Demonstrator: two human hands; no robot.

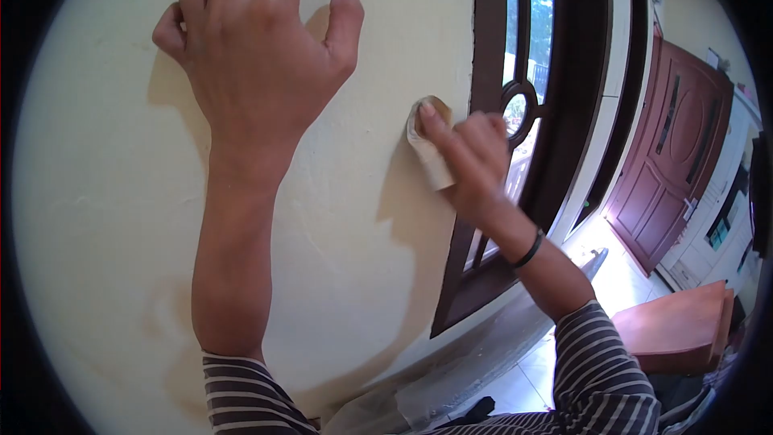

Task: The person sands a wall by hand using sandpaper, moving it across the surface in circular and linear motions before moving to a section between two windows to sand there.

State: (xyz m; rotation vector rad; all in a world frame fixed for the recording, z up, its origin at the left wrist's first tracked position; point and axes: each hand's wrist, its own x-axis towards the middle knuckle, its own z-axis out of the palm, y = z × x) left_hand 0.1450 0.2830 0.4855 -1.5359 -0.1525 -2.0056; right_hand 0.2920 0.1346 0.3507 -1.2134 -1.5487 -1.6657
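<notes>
A cream-painted wall with faint bumps and patches fills the left and middle of the view. My left hand is braced on it at the top, back toward me, fingers bent and spread, thumb apart, holding nothing. Lower and to the right, my right hand grips a folded piece of sandpaper, pale outside and brownish inside. My thumb presses along its top. The sandpaper lies against the wall close to the dark window frame; motion blurs the hand slightly. A dark band circles the right wrist.
Right of the wall is a window with dark wooden bars and a round ornament. Farther right stand a reddish-brown door and an orange-brown piece of furniture. Translucent plastic sheeting lies along the wall's lower edge, above white floor tiles.
</notes>
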